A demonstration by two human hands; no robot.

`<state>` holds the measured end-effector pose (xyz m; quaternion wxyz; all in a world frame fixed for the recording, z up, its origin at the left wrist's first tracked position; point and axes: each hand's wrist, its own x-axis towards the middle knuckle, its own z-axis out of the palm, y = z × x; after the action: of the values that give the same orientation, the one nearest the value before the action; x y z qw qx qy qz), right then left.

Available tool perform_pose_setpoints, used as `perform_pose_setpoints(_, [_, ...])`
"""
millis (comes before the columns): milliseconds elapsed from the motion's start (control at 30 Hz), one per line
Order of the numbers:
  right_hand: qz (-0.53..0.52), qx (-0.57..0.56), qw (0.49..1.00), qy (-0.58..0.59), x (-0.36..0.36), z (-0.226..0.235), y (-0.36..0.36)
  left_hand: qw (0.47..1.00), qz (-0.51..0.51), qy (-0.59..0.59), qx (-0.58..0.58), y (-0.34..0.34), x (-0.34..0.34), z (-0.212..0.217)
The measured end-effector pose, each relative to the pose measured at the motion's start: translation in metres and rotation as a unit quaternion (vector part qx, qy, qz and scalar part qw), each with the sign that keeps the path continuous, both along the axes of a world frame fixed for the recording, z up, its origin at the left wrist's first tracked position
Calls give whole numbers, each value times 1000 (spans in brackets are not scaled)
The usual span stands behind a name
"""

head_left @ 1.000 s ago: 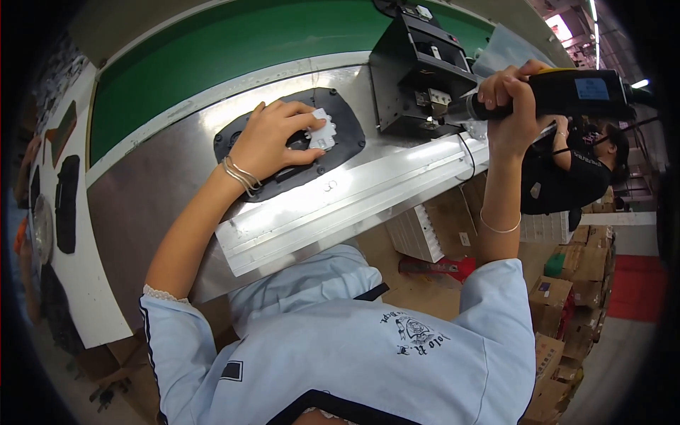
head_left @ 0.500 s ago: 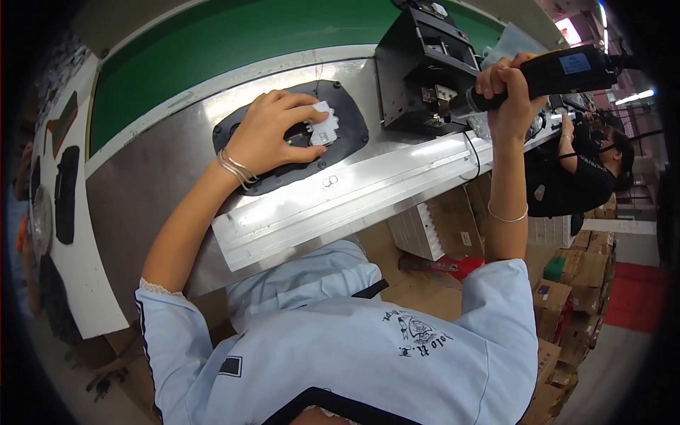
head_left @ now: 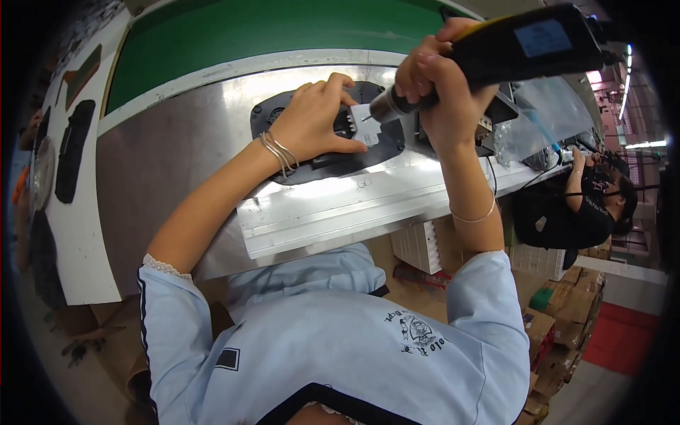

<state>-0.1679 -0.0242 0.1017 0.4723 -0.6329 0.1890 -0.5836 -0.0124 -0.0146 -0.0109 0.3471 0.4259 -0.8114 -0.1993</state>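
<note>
My left hand (head_left: 309, 122) pinches a small white plastic block (head_left: 367, 129) between the thumb and the fingers. That block sits on a black, rounded base plate (head_left: 388, 147), which lies on the metal bench. My right hand (head_left: 448, 95) is wrapped round a black and yellow electric screwdriver (head_left: 520, 51), tilted with its nose to the left. The thin bit is at the upper part of the white block; whether it sits on a screw is too small to tell. My fingers cover part of the base plate.
An aluminium rail (head_left: 319, 216) runs along the bench's near edge. Behind the bench is a green belt (head_left: 262, 32). A black machine (head_left: 501, 106) stands behind my right hand, with a clear plastic bag (head_left: 542, 117) beside it. At the right sits a person in black (head_left: 567, 212); cartons (head_left: 567, 297) are stacked below.
The screwdriver has come left and down from beside the black machine to the white block. The base plate and my left hand appear farther right in the picture, as the view has shifted.
</note>
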Motion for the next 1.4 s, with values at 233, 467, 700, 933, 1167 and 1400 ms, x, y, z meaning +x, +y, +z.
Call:
perform_pose_setpoints(233, [33, 14, 999, 17, 17, -11, -13, 1000, 11, 8, -1, -1, 0, -5])
perform_pose_setpoints(467, [18, 16, 999, 29, 19, -14, -13, 1000, 11, 9, 1, -2, -1, -8])
perform_pose_setpoints(700, [22, 6, 998, 54, 28, -16, -11, 1000, 12, 8, 12, -3, 0, -9])
perform_pose_setpoints(933, [20, -16, 998, 63, 28, -23, -15, 1000, 15, 4, 20, -2, -3, -7])
perform_pose_setpoints(1167, [-32, -37, 999, 3, -10, 5, 4, 1000, 10, -14, -2, -1, -2, -4])
perform_pose_setpoints(1400, [-209, -69, 975, 39, -133, 41, 16, 1000, -3, -4, 24, -2, 0, 0])
